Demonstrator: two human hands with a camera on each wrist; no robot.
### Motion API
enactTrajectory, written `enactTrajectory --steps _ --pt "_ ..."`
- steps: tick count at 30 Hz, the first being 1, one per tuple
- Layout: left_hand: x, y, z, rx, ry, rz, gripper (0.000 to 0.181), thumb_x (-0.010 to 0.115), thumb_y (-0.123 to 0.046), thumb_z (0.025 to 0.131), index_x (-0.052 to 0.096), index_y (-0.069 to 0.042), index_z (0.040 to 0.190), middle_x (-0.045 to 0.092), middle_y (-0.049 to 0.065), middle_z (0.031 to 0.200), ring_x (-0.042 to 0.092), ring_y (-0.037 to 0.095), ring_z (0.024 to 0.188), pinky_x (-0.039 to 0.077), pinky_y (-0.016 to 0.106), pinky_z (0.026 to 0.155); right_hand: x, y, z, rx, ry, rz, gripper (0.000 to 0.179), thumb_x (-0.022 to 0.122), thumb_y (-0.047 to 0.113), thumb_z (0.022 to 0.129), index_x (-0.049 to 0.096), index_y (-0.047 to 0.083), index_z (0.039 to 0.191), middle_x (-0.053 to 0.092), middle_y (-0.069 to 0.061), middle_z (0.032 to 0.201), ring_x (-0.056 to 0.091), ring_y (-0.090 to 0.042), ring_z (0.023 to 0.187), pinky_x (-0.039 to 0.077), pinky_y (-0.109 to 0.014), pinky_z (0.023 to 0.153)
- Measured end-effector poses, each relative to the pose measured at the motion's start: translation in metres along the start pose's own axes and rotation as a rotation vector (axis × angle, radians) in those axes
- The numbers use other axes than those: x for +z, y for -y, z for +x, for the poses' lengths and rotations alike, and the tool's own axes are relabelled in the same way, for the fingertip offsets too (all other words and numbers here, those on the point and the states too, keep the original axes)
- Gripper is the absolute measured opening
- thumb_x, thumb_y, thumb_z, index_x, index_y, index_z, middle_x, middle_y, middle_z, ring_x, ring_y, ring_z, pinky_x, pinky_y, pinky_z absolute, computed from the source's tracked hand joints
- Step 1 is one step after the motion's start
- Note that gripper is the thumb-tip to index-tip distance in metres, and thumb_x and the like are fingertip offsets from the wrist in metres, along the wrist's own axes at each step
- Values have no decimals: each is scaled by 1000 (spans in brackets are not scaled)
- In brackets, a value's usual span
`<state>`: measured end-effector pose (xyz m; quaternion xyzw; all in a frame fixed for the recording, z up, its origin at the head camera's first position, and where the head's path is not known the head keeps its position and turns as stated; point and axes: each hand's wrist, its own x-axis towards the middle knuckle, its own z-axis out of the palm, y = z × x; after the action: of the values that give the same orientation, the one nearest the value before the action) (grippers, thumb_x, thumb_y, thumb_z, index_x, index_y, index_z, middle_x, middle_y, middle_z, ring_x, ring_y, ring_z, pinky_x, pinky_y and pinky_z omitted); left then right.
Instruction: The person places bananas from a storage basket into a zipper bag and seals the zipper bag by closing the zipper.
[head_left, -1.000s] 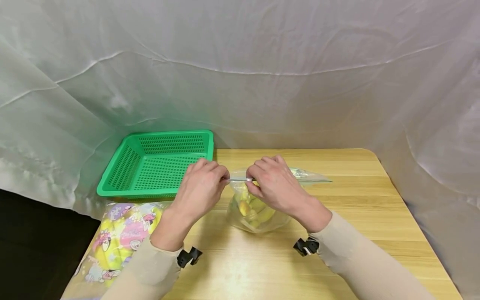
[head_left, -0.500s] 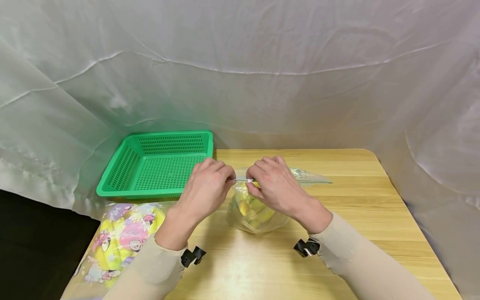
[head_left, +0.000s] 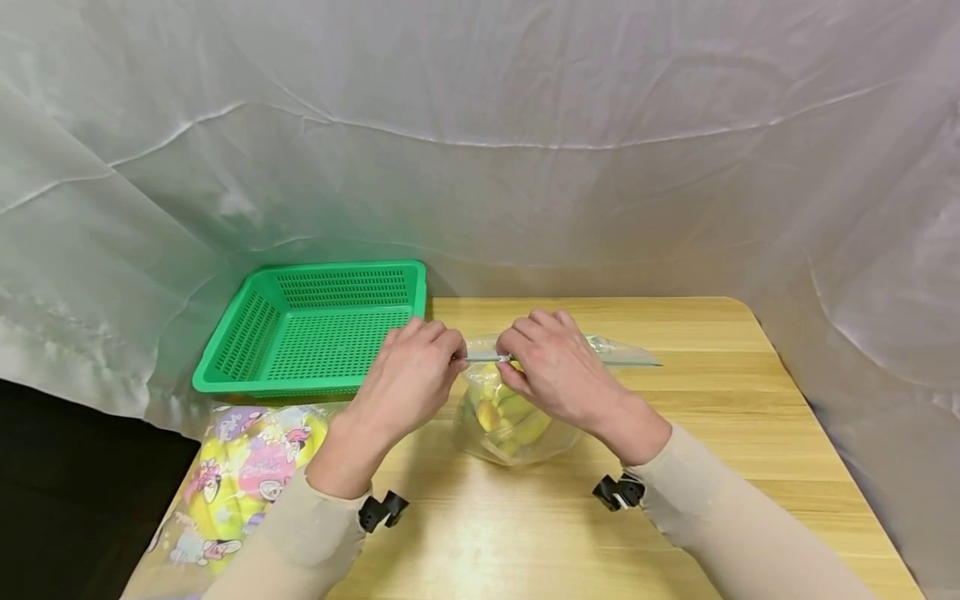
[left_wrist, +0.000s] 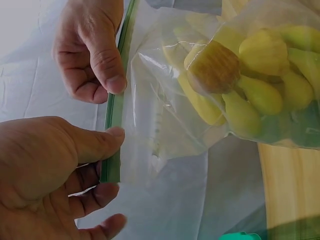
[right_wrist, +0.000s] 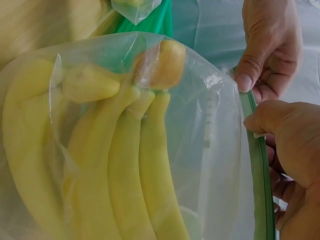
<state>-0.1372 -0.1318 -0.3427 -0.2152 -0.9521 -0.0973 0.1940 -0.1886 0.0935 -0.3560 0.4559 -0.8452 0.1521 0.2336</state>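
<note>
A clear zip bag [head_left: 472,442] stands on the table between my hands, its top edge pulled straight across. Inside it lie yellow bananas [right_wrist: 152,175] and a rounded yellow-brown fruit [right_wrist: 161,65]. My left hand [head_left: 408,379] pinches one end of the green zip strip [left_wrist: 114,117], thumb in front and fingers behind. Close beside it, my right hand [head_left: 558,371] pinches the strip at a small white slider [right_wrist: 259,135], with the thumb on it. Past the right hand, the rest of the bag's top sticks out to the right.
A green slotted basket [head_left: 341,333] stands at the back left of the wooden table [head_left: 720,433]. In front of it lies a printed plastic bag [head_left: 251,467] with yellow contents. Grey cloth [head_left: 480,167] hangs behind the table.
My left hand has moved slightly right, closer to my right hand. My right hand has then shifted a little right along the bag's top, with the slider. The bag's body stays in place.
</note>
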Motion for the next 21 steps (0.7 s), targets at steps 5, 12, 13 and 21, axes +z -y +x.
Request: enactTrajectory --steps 5,12,13,21 --pt "0 0 0 -5 -15 49 8 79 -18 95 73 -13 95 66 -2 87 53 21 82 33 36 72 0 -3 -1 -1 9 -12 7 71 15 95 66 10 92 66 -1 88 51 -22 79 34 -34 72" --pt "0 1 -1 -19 -32 63 9 81 -18 94 73 -13 93 65 -1 84 53 22 80 33 35 70 -1 -7 -2 -6 -6 -26 8 68 14 95 64 11 89 63 1 84 48 -22 77 33 -34 71" --pt "1 1 -1 -23 -29 60 9 81 -18 94 73 -13 93 65 -1 85 53 22 80 33 35 70 -1 -8 -3 -6 -9 -27 8 68 14 95 64 11 89 63 1 84 48 -22 76 32 -33 70" --pt "1 3 -2 -49 1 44 8 80 -18 95 74 -13 94 66 -1 87 52 21 82 32 34 70 -2 -11 -6 1 0 -35 9 67 16 96 64 11 88 62 1 83 47 -21 75 32 -33 70"
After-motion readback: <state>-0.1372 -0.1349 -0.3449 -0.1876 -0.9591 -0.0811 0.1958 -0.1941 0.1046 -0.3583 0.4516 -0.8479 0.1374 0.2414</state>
